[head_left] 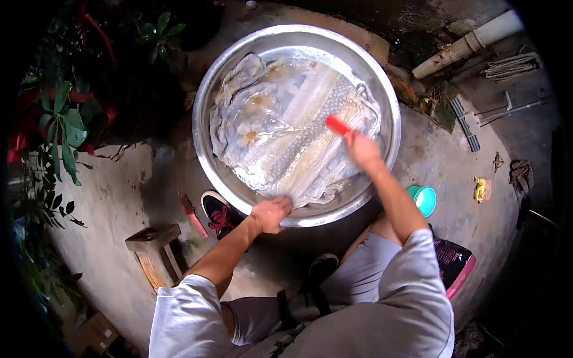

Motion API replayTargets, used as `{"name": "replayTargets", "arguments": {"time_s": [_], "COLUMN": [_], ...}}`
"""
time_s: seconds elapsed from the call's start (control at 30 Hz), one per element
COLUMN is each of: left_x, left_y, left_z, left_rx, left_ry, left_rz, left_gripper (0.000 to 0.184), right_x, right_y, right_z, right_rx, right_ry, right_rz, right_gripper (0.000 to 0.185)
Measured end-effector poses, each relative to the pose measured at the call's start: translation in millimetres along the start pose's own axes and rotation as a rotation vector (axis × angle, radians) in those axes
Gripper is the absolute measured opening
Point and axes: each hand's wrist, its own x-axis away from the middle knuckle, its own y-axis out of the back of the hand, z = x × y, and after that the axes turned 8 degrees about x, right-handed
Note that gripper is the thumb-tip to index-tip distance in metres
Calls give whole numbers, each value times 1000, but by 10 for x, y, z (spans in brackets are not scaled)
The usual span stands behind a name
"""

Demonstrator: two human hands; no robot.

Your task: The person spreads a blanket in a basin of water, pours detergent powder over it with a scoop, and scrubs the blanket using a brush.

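Observation:
A large round metal basin (205, 143) holds a wet, pale patterned cloth (298, 137) lying in water. My right hand (363, 150), slightly blurred, grips a red brush (338, 125) over the right part of the cloth. At the basin's near rim, my left hand (272, 214) rests on the cloth's edge, fingers bent over it; whether they pinch the fabric is hard to make out.
A teal cup (424, 201) stands right of the basin. A wooden stool (153, 238), a red-handled tool (193, 216) and my shoe (218, 213) are at the lower left. Plants (67, 128) fill the left side; a pipe (468, 45) lies upper right. A black-and-pink bag (455, 262) is lower right.

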Motion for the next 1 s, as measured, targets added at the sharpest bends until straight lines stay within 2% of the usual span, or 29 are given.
{"name": "replayTargets", "arguments": {"time_s": [0.07, 0.13, 0.17, 0.23, 0.27, 0.37, 0.4, 0.47, 0.5, 0.57, 0.63, 0.73, 0.8, 0.87, 0.93, 1.0], "left_x": [-117, -305, -389, -502, -444, -44, 28, 35, -14, -61, -43, -36, 34, 88, 149, 124], "left_y": [-19, -177, -202, -70, -10, 74, -54, 9, 97, 193, 171, 204, 189, 267, 270, 299], "left_z": [-32, -256, -360, -559, -550, -284, -84, -18, -10, -57, -75, -42, 3, 26, 93, 92], "left_rx": [33, 116, 122, 330, 333, 70, -3, -98, -104, 8, -8, -34, -23, -74, -133, -117], "left_ry": [-4, -118, -122, 80, 80, 197, 205, 205, 198, 297, 330, 357, 324, 351, 318, 327], "left_rz": [32, -152, -151, 10, 5, 7, -114, -70, -74, 314, 311, 321, 187, 223, 206, 242], "left_gripper": [60, 68, 68, 82, 82, 102, 109, 112, 112, 114, 115, 116, 116, 117, 114, 107], "right_x": [367, 605, 645, 621, 582, 485, 467, 387, 421, 432, 460, 527, 561, 524, 562, 554], "right_y": [-204, -294, -317, -301, -288, -238, -294, -423, -375, -423, -355, -153, -109, -109, -535, -772], "right_z": [172, 183, 154, 60, 37, 124, 195, 317, 386, 340, 251, 31, -51, -77, 78, 274], "right_rx": [-9, -46, -42, -52, -46, -40, -44, -39, -37, -17, -5, 42, 23, 61, 15, 27], "right_ry": [95, 130, 126, 131, 134, 122, 124, 129, 133, 183, 245, 207, 222, 336, 749, 670], "right_rz": [-14, -50, -47, -57, -58, -76, -79, -12, 31, 61, 118, 80, 35, 162, 129, 172], "right_gripper": [40, 39, 39, 41, 41, 44, 44, 45, 46, 46, 44, 39, 33, 32, 30, 27]}}
